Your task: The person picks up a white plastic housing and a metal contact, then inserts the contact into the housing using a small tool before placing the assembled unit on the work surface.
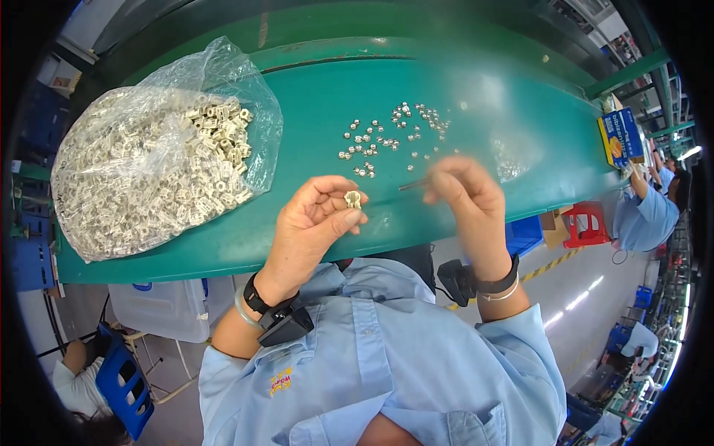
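Observation:
Between the thumb and fingers of my left hand (316, 219) is a small cream plastic part (352, 199), held above the near edge of the green table. My right hand (467, 189) pinches a thin dark rod-like tool (413, 184), whose tip points left toward the part without touching it. Beyond both hands, several small shiny metal pieces (364, 139) lie scattered on the tabletop. A big clear plastic bag (160, 156), full of similar cream parts, rests to the left of my left hand, its mouth facing right.
The green table (320, 97) curves across the view. At its right end stands a blue and yellow box (622, 138), near a co-worker in a blue shirt (648, 219). A red stool (585, 225) and a blue bin (524, 236) are below the edge; a translucent tub (160, 308) is lower left.

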The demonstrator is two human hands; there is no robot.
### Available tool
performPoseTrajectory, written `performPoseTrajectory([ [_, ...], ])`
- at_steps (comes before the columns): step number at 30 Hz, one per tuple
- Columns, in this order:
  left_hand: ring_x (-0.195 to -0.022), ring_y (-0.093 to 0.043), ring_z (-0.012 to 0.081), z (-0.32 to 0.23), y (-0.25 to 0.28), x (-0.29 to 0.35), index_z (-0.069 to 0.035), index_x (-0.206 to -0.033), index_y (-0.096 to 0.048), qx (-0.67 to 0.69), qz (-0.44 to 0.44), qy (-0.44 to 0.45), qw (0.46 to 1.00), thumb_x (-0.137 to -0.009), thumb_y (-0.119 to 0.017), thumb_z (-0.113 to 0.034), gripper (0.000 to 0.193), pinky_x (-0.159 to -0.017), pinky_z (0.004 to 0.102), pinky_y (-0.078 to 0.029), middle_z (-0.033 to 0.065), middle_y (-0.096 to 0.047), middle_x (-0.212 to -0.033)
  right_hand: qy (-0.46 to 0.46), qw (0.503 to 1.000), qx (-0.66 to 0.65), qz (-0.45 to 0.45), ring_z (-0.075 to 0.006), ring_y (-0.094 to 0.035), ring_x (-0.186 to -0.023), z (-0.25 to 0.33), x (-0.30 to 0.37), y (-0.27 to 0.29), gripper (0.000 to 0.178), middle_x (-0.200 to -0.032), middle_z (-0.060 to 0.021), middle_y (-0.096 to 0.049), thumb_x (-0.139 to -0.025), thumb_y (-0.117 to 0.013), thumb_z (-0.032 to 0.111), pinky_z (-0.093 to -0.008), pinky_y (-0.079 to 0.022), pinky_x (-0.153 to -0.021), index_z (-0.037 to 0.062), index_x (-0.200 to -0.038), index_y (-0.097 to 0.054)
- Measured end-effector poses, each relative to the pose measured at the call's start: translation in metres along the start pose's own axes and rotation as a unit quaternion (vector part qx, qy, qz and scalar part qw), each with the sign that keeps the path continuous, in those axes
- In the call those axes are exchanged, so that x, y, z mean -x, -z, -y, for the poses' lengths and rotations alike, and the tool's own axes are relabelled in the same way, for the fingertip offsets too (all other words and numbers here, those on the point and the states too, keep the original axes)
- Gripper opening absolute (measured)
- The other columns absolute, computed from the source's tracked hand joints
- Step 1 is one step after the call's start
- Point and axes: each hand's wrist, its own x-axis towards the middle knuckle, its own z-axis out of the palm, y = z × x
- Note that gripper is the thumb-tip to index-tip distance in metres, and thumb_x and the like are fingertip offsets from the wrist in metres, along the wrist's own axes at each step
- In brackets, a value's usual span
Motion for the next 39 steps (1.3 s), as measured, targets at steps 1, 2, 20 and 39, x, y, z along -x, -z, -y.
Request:
performPoseTrajectory([
  [1,-0.087,-0.062,0.0157,0.001,-0.001,0.0,0.0,-0.115,-0.052,0.0,-0.005,0.002,1.0,-0.086,-0.063,0.002,0.031,-0.074,0.0268,-0.051,0.0112,-0.06,-0.102,0.006,1.0,-0.002,0.006,-0.0106,-0.059,-0.073,0.001,0.001,-0.001,0.009,-0.088,-0.0035,-0.063,-0.093,-0.057,0.007,-0.024,-0.047,-0.071,0.001,-0.099,-0.06],
  [2,-0.088,-0.062,0.0158,0.002,-0.001,0.0,0.0,-0.114,-0.052,0.0,-0.01,0.004,1.0,-0.086,-0.063,0.002,0.03,-0.074,0.027,-0.052,0.0111,-0.06,-0.102,0.012,1.0,-0.004,0.012,-0.0106,-0.059,-0.074,0.002,0.002,-0.002,0.009,-0.088,-0.0031,-0.063,-0.092,-0.057,0.006,-0.0239,-0.047,-0.071,0.0009,-0.099,-0.06],
  [20,-0.097,-0.06,0.0114,0.014,-0.001,0.0,0.0,-0.114,-0.049,-0.074,0.012,-0.024,0.997,-0.09,-0.059,0.002,0.026,-0.082,0.0238,-0.051,0.0071,-0.06,-0.102,0.247,0.936,0.231,0.099,-0.0225,-0.06,-0.074,0.009,-0.008,-0.022,0.013,-0.082,-0.011,-0.062,-0.08,-0.066,-0.004,-0.0301,-0.047,-0.064,-0.0002,-0.092,-0.062],
  [39,-0.095,-0.06,0.0108,0.017,-0.001,0.003,0.0,-0.111,-0.05,-0.098,0.016,-0.043,0.994,-0.09,-0.058,0.003,0.023,-0.081,0.0231,-0.051,0.0061,-0.059,-0.102,0.303,0.899,0.294,0.116,-0.0274,-0.059,-0.072,0.002,-0.005,-0.026,0.015,-0.082,-0.0108,-0.06,-0.079,-0.067,0.0,-0.0341,-0.047,-0.061,0.002,-0.091,-0.06],
])
